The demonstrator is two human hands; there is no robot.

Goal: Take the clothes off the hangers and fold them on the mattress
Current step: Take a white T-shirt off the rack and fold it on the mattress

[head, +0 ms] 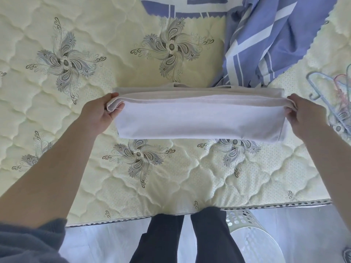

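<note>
A white garment (199,120), partly folded into a long band, lies across the cream quilted mattress (133,177). My left hand (98,114) grips its left end, fingers curled round the folded upper edge. At the other end my right hand (303,114) pinches the same edge. The top fold is lifted slightly off the mattress. Several plastic hangers (330,95), pale blue and pink, lie empty at the right edge.
A blue-and-white striped sheet (266,38) is bunched at the back right, just behind the garment. A white perforated laundry basket (247,234) stands on the floor at the mattress's near edge, beside my legs.
</note>
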